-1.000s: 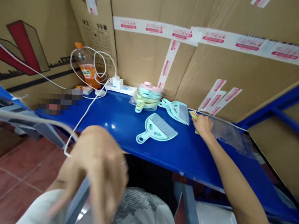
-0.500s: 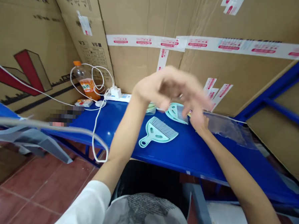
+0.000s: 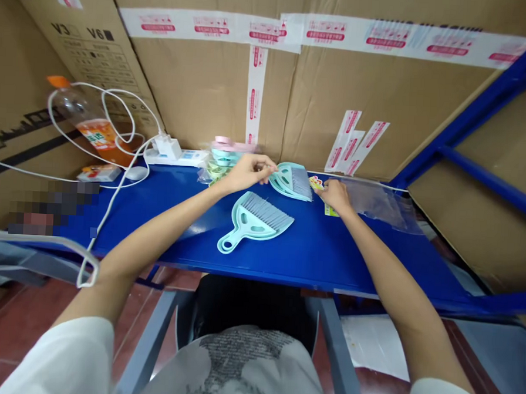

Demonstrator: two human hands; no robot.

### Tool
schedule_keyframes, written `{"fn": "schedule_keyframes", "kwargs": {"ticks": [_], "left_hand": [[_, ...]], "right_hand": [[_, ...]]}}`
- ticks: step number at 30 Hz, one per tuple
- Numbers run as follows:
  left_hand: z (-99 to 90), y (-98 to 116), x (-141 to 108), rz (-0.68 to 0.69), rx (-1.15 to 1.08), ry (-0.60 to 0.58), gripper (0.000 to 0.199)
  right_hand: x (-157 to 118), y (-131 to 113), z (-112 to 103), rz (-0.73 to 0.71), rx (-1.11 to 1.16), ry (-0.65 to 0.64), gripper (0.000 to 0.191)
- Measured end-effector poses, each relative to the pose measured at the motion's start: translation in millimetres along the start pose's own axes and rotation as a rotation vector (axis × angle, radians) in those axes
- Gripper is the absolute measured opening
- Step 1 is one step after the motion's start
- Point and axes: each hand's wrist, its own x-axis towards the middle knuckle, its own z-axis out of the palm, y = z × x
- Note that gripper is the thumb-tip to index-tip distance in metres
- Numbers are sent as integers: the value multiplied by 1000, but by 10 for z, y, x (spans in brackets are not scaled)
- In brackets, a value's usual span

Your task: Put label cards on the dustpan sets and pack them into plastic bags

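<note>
My left hand point(image 3: 249, 174) reaches to the back of the table with its fingers curled together at the handle end of a mint-green dustpan with a grey-bristled brush point(image 3: 290, 181). Whether the fingers grip that handle is hidden. My right hand point(image 3: 335, 195) is closed on a small yellow printed card point(image 3: 316, 183); a green-yellow part shows below the fingers. A second mint dustpan and brush set point(image 3: 257, 217) lies nearer me, its handle pointing to the front left. Both sets rest on the blue table point(image 3: 295, 251).
Pink, mint and green bagged items point(image 3: 221, 159) stand behind my left hand. Further left are a power strip point(image 3: 194, 157), white cables, an orange drink bottle point(image 3: 96, 129) and a small box point(image 3: 99, 173). Clear plastic film point(image 3: 381, 203) lies right of my right hand. Cardboard point(image 3: 198, 88) walls the back.
My left hand has come down from in front of the cardboard to the back dustpan, its fingers closing. My right hand stays by the card. The camera view has tilted down and shifted.
</note>
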Motion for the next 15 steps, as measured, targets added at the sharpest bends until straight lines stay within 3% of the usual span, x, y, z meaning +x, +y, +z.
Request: {"fn": "schedule_keyframes", "kwargs": {"ticks": [4,11,15], "left_hand": [[-164,-232,-270,8,71,105,53],[-162,57,-392,230,117,215,46],[-251,93,-390,285,132,294,47]], "right_hand": [[86,74,53,3,61,2,38],[226,195,125,1,154,5,35],[293,255,155,84,244,50,53]]}}
